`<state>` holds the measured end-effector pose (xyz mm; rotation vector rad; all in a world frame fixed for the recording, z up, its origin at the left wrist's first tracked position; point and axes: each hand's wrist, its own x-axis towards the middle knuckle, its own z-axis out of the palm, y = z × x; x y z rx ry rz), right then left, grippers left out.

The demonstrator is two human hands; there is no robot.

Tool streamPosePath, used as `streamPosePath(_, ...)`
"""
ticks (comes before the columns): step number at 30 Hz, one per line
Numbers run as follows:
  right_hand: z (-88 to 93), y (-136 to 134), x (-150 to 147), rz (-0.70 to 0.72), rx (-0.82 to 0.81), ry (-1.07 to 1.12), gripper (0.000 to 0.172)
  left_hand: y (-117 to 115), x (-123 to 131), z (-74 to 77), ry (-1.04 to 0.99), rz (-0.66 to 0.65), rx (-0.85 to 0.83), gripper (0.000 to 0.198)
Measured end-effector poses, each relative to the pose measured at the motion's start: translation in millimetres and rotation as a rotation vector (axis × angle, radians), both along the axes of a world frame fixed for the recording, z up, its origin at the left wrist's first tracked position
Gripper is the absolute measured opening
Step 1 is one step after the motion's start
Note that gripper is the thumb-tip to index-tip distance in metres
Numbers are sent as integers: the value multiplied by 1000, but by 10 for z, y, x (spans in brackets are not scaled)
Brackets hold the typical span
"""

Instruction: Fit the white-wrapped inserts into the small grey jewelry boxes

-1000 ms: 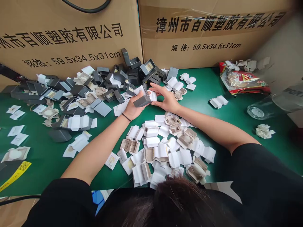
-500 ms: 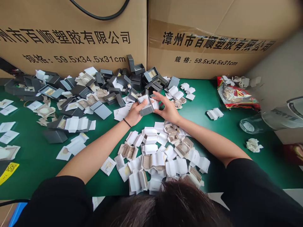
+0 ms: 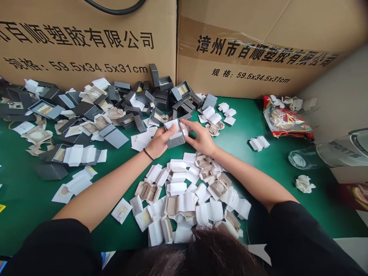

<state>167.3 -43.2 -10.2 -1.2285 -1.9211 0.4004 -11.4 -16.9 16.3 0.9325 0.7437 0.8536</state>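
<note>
Both hands meet over the middle of the green table [image 3: 258, 126]. My left hand [image 3: 159, 141] grips a small grey box [image 3: 176, 140] from the left side, thumb on its white insert [image 3: 174, 127]. My right hand [image 3: 202, 138] is closed on the same box from the right, fingertips pinching the insert at its top edge. A heap of grey boxes [image 3: 149, 99] lies just behind the hands. White and beige folded inserts [image 3: 186, 191] are spread between my forearms, nearer to me.
Two large cardboard cartons [image 3: 86, 42] with printed characters stand along the back. More grey boxes and white cards [image 3: 71, 122] cover the left. A red snack bag [image 3: 284, 119], a clear bottle on its side [image 3: 322, 155] and crumpled paper [image 3: 304, 184] lie at right.
The hands have drawn the grey box slightly nearer, and the right fingers have closed onto its white insert. The camera view shifted a little.
</note>
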Motion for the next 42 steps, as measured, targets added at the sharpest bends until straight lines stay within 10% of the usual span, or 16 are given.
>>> streamPosePath(8, 30, 21, 10, -205, -3, 179, 51, 39, -38, -74, 102, 179, 251, 49)
streamPosePath(21, 155, -102, -112, 55, -56, 284, 56, 35, -5, -105, 568, 257, 673, 25)
streamPosePath(42, 85, -80, -145, 119, 43, 12, 50, 3, -2, -110, 553, 307, 769, 28)
